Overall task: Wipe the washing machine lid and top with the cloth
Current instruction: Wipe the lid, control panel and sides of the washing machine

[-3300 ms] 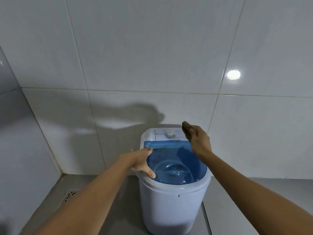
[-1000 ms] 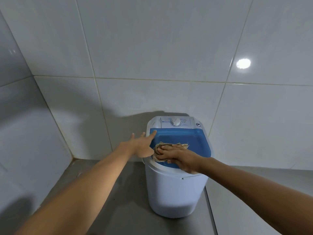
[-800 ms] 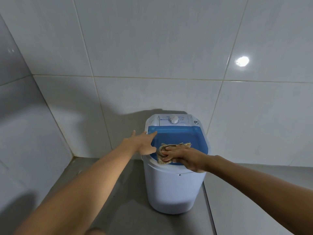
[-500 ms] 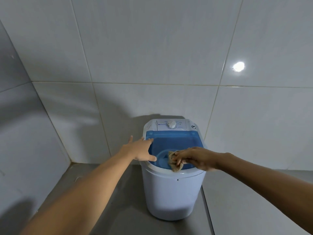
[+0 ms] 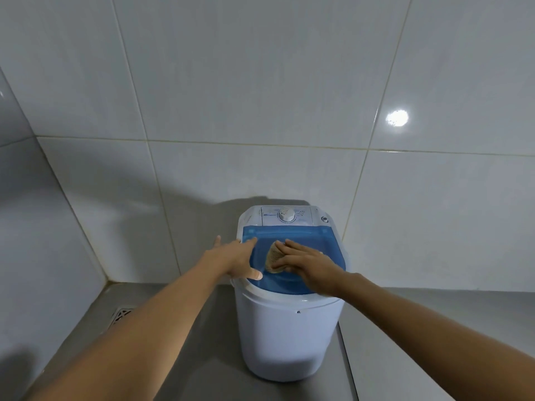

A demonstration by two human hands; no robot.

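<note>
A small white washing machine (image 5: 289,337) stands on the grey floor against the tiled wall. Its blue see-through lid (image 5: 324,244) is closed, and a white control panel with a dial (image 5: 286,214) sits behind it. My right hand (image 5: 307,264) presses a crumpled beige cloth (image 5: 272,257) flat onto the middle of the lid. My left hand (image 5: 234,259) rests spread on the lid's left edge and the white rim, fingers apart, holding nothing.
White wall tiles rise directly behind and to the left of the machine. A metal floor drain (image 5: 121,314) lies in the left corner. Grey floor (image 5: 208,357) stretches in front of and beside the machine.
My right hand has slid the cloth from the lid's front edge back toward its middle. My left hand stays on the left rim. The view has shifted slightly.
</note>
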